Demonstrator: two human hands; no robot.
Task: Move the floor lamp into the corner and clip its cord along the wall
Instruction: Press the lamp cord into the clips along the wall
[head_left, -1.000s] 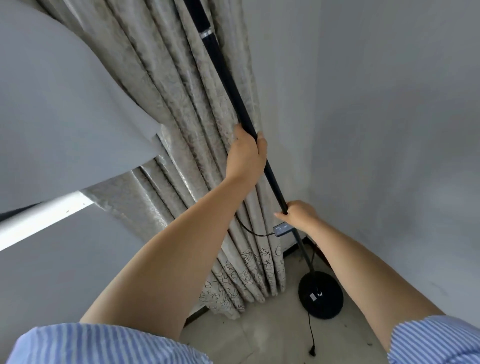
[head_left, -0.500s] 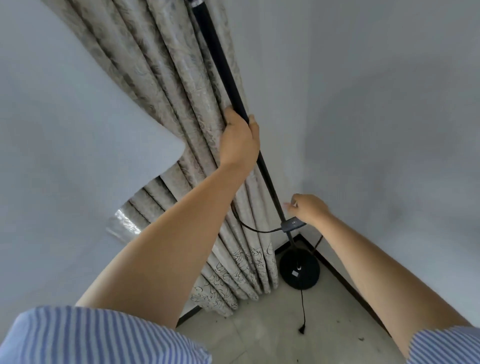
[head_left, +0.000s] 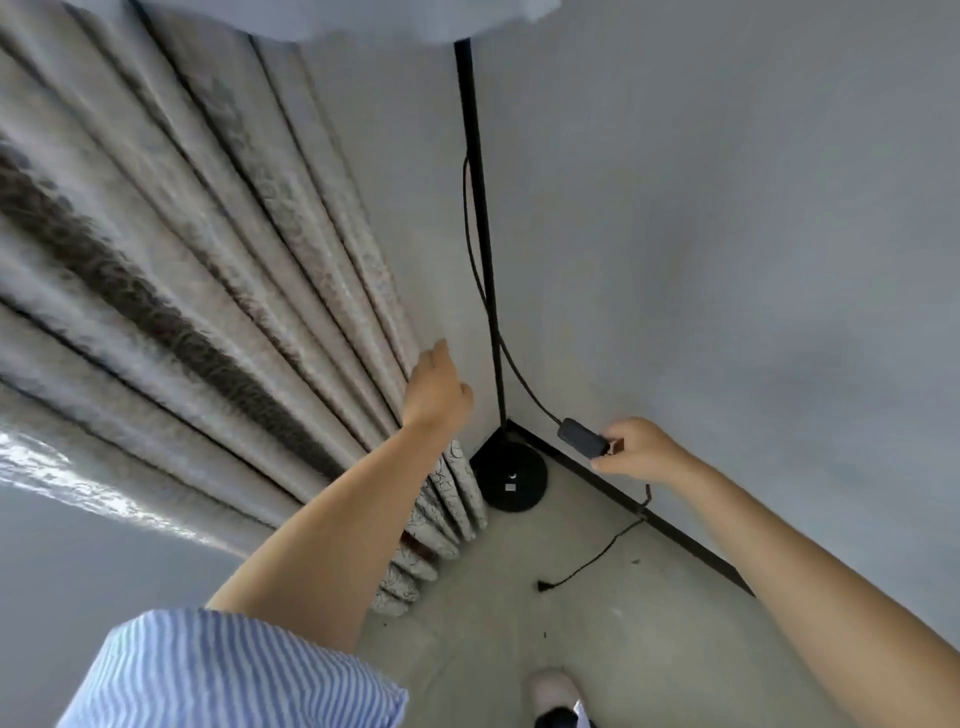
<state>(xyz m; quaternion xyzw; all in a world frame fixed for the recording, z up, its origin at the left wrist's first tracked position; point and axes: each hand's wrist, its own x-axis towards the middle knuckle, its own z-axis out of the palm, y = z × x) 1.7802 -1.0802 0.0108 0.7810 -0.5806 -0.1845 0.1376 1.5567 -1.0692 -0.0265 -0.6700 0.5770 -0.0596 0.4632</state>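
The black floor lamp stands upright in the corner, its thin pole (head_left: 480, 208) rising from a round base (head_left: 511, 480) on the floor. A black cord (head_left: 511, 364) hangs off the pole and runs to an inline switch box (head_left: 582, 437). My right hand (head_left: 641, 452) pinches that box near the right wall. Below it the cord drops to the floor and ends in a plug (head_left: 544, 586). My left hand (head_left: 439, 389) is off the pole, empty, fingers against the curtain edge.
A patterned beige curtain (head_left: 208, 291) fills the left side down to the floor. A dark baseboard (head_left: 670, 525) runs along the right wall. My shoe (head_left: 553, 693) shows at the bottom on the grey floor. A pale lamp shade edge (head_left: 337, 18) is overhead.
My left hand has let go of the lamp pole and moved to the curtain. The right hand has pulled the switch box away to the right. The view has tilted down.
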